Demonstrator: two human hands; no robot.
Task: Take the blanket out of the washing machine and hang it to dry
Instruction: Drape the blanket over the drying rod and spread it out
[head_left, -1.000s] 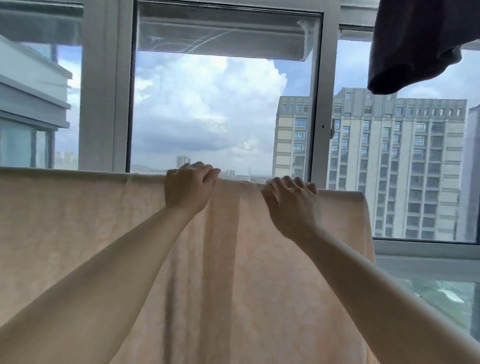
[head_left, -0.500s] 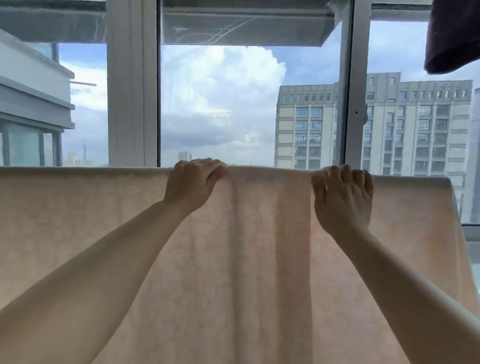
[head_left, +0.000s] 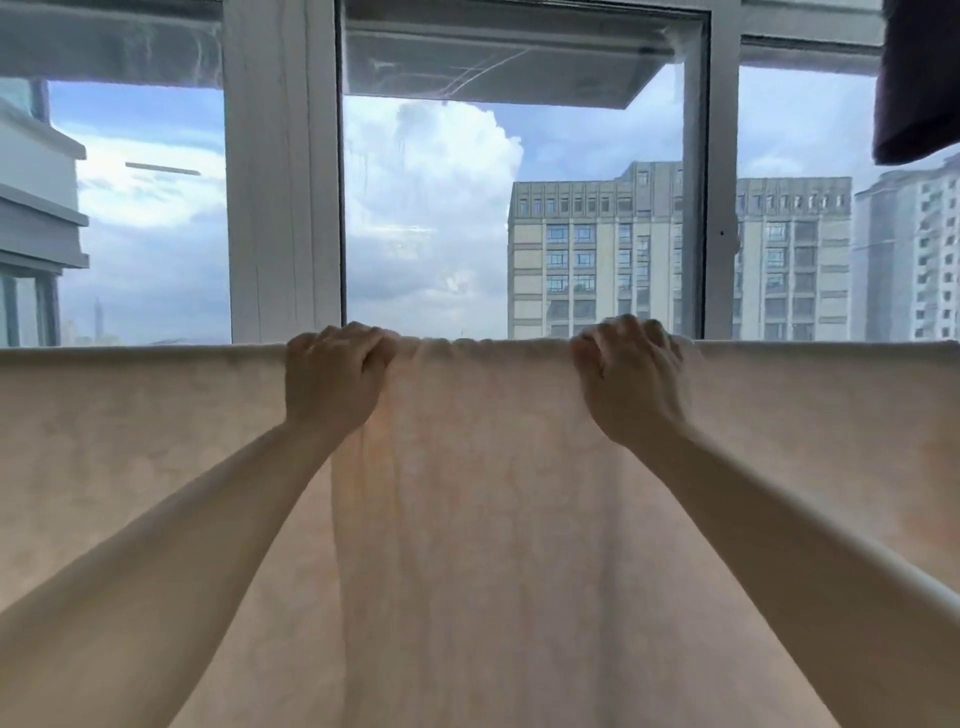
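A pale peach blanket (head_left: 483, 519) hangs spread across the whole width of the view, its top fold running level in front of the window. My left hand (head_left: 332, 379) grips the top fold left of centre, fingers curled over it. My right hand (head_left: 631, 384) grips the same fold right of centre, fingers curled over the top. Between the hands the fold is slightly bunched and a vertical crease runs down. Whatever carries the blanket is hidden under the fold.
A large window with white frames (head_left: 283, 182) stands right behind the blanket, with sky and apartment blocks (head_left: 675, 260) outside. A dark garment (head_left: 917, 88) hangs at the top right corner above the blanket.
My right hand has slid to the right along the top fold, spreading the blanket wider. The view has shifted, so the blanket now reaches the right edge. The left hand stays put.
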